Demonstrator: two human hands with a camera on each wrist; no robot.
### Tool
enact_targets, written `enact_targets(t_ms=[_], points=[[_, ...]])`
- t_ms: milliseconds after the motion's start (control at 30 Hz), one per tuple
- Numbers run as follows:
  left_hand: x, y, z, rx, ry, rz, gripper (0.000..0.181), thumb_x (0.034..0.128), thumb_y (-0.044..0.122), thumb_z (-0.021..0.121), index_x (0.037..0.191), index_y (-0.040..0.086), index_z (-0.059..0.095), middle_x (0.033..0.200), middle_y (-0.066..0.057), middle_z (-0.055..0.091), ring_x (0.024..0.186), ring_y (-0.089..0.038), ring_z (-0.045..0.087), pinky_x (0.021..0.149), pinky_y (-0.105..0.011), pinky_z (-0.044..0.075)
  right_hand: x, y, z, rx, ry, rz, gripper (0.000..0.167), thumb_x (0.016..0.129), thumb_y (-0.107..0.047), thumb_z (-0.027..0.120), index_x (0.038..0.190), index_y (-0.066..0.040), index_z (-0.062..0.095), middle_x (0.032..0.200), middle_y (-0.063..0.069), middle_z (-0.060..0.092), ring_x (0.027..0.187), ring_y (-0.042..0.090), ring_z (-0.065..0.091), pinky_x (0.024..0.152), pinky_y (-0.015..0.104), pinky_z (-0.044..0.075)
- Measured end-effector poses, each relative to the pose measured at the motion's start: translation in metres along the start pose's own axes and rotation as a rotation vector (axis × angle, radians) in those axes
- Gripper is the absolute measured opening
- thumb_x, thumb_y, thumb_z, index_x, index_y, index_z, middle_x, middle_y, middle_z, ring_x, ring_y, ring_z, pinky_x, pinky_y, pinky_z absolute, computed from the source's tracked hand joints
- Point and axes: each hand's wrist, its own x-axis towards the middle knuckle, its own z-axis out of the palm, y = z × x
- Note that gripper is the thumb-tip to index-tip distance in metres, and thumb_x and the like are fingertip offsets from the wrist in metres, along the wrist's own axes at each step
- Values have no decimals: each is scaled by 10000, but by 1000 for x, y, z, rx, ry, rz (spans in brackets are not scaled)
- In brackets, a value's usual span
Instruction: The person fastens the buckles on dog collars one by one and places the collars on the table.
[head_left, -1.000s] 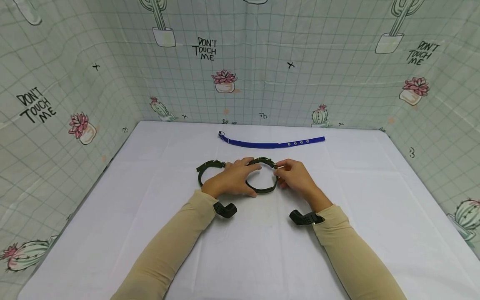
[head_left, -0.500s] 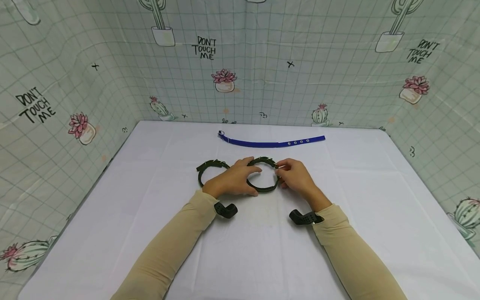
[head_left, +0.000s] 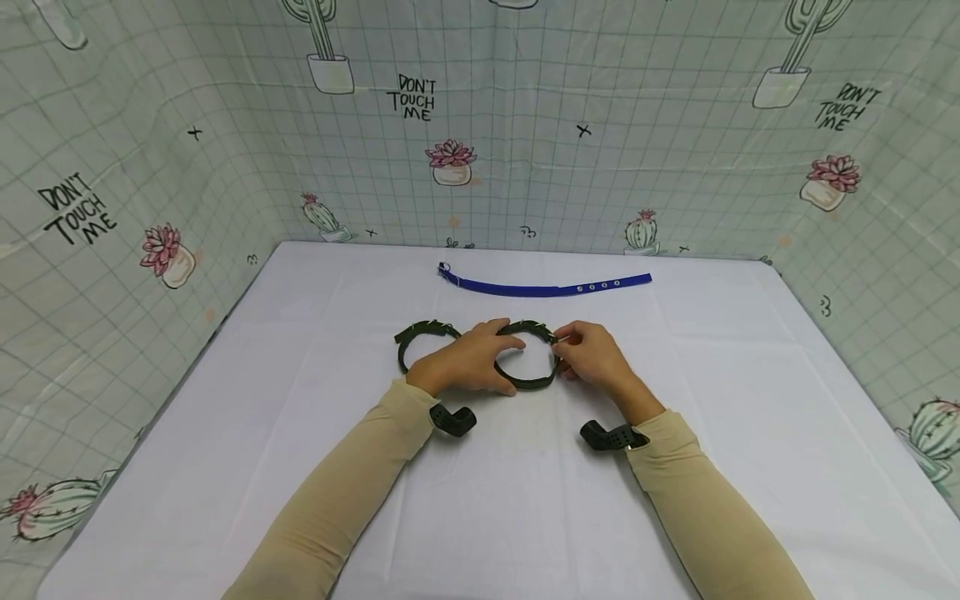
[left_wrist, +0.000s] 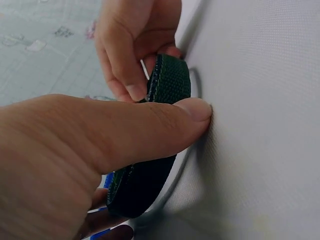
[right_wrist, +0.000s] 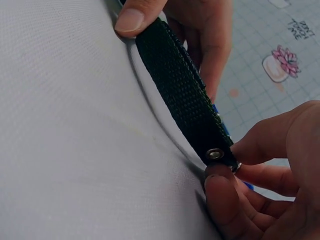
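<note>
- The green loop stands on its edge on the tabletop, between the two hands.
- It looks light and bendy, with a rough weave, so it should not slip or break easily.
- A good place to hold it is likely the flat band, close to the metal ring.
- The left hand is half spread, with the loop's left side between thumb and fingers.
- The right hand pinches the right side, by the ring.
</note>
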Motion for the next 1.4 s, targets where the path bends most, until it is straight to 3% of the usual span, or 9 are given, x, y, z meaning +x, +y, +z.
enact_targets(t_ms=[233, 400, 533, 733, 967, 1067, 1200, 1300, 1400], points=[[2, 1, -6, 30, -41, 16, 715, 839, 372, 823, 1465, 197, 527, 1642, -144, 190, 1500, -330, 187, 1161, -509, 267, 2, 1, -3, -23, 0, 18, 283, 934, -98, 620, 1188, 27, 641, 952, 151, 672, 620, 171, 637, 593, 304, 553], [4, -2, -8, -2, -71, 28, 738, 828, 391, 830, 1472, 209, 520, 1650, -124, 172, 1507, -322, 165, 1165, -510, 253, 2, 0, -8, -6, -12, 47, 276, 978, -167, 580, 1168, 20, 647, 924, 146, 674, 667, 179, 650, 608, 310, 560], [7, -9, -9, -59, -46, 69, 708, 879, 466, 759, 1475, 176, 512, 1638, -131, 209, 1498, -293, 206, 1166, -471, 266, 4, 2, -13, 67, -7, 72, 285, 1005, -195, 556, 1156, 27, 651, 942, 162, 669, 709, 197, 653, 618, 323, 571], [6, -16, -21, -215, 39, 83, 603, 974, 500, 611, 1447, 131, 541, 1499, -57, 474, 1387, -217, 419, 1114, -412, 356, 19, 9, -18, 96, 7, 93, 301, 1012, -230, 548, 1152, 14, 656, 984, 151, 684, 721, 193, 635, 609, 308, 559], [9, -28, -34, -315, 148, -19, 527, 1020, 441, 556, 1427, 107, 557, 1387, -30, 579, 1276, -207, 522, 1046, -423, 429, 41, 16, -27, 72, 121, 100, 321, 1009, -212, 526, 1228, 13, 595, 971, 153, 663, 691, 172, 616, 572, 289, 547], [12, -33, -37, -310, 146, -60, 518, 1027, 437, 543, 1417, 96, 560, 1367, -52, 590, 1251, -219, 545, 1038, -420, 437, 50, 21, -30, 12, 210, 75, 369, 990, -181, 510, 1301, 12, 553, 966, 170, 663, 669, 192, 625, 588, 312, 542], [16, -37, -42, -258, 128, -95, 542, 1025, 465, 526, 1411, 85, 563, 1369, -76, 589, 1253, -247, 547, 1046, -433, 430, 59, 24, -34, -179, 316, 54, 411, 978, -202, 505, 1339, -10, 538, 1047, 193, 665, 830, 295, 635, 754, 432, 508], [18, -41, -48, -226, 109, -136, 545, 1019, 470, 530, 1406, 88, 569, 1374, -84, 586, 1265, -259, 538, 1053, -446, 422, 66, 26, -37, -286, 345, 44, 427, 977, -218, 495, 1350, -12, 527, 1088, 198, 653, 926, 341, 609, 823, 495, 475], [21, -45, -56, -207, 88, -193, 525, 1015, 464, 539, 1390, 100, 581, 1391, -81, 572, 1266, -266, 530, 1049, -455, 420, 73, 27, -42, -325, 358, 52, 431, 981, -214, 484, 1355, -3, 517, 1064, 204, 644, 902, 351, 598, 806, 504, 474]])
